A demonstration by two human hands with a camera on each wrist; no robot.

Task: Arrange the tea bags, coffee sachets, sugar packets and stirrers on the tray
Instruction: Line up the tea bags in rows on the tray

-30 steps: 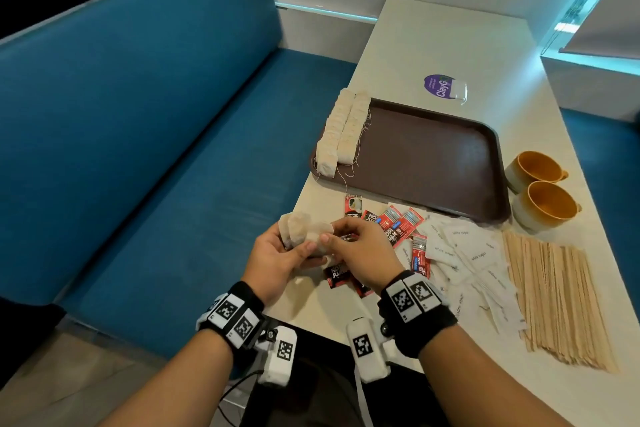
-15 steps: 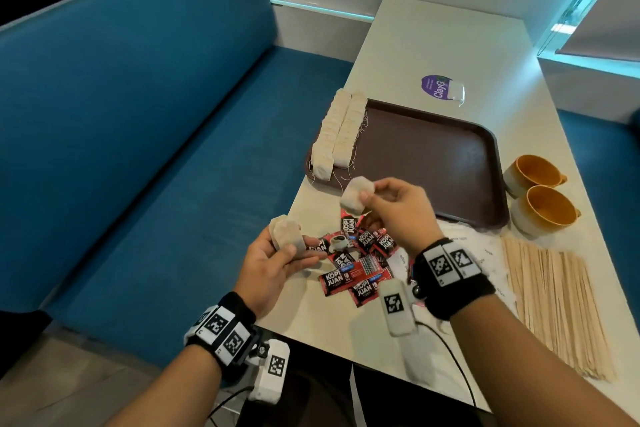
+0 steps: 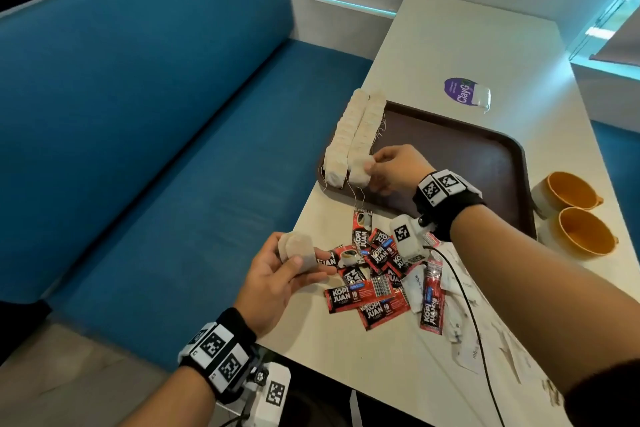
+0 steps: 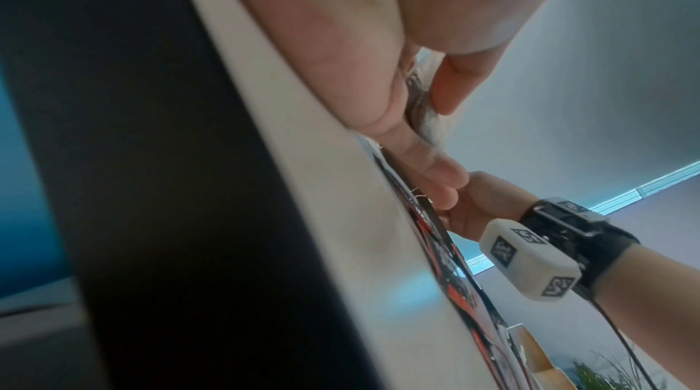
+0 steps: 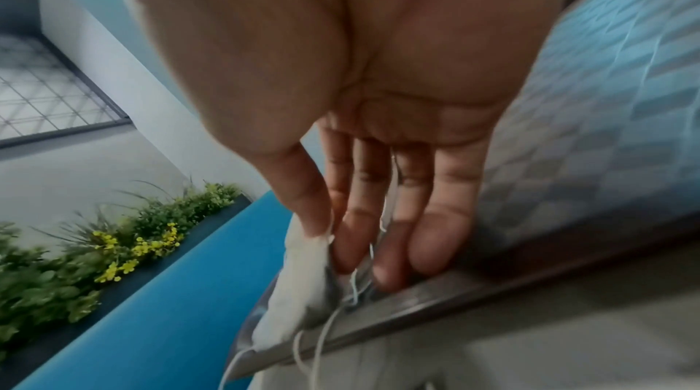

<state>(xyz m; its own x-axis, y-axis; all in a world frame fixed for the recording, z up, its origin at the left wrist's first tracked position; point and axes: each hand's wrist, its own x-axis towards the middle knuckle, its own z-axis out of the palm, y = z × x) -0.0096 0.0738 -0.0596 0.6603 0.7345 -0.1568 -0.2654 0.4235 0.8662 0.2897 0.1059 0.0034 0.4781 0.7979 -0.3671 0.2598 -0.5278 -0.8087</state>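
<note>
A brown tray (image 3: 485,163) lies on the white table. Two rows of tea bags (image 3: 353,128) line its left edge. My right hand (image 3: 373,170) pinches one tea bag (image 3: 359,174) at the near end of the right row; in the right wrist view the thumb and fingers hold this tea bag (image 5: 299,285) at the tray's rim (image 5: 435,303). My left hand (image 3: 304,269) hovers at the table's left edge, gripping a small stack of tea bags (image 3: 298,250), also seen as the stack (image 4: 426,112). Red coffee sachets (image 3: 377,274) lie loose below the tray. White sugar packets (image 3: 464,326) lie partly under my right forearm. No stirrers show.
Two orange cups (image 3: 575,211) stand to the right of the tray. A purple round label (image 3: 460,90) lies beyond the tray's far edge. A blue bench (image 3: 173,149) runs along the table's left side. A cable (image 3: 464,305) trails from my right wrist over the packets.
My right hand took one tea bag from the stack in my left hand and carried it forward to the near end of the right row on the tray. The left hand stayed near the table edge.
</note>
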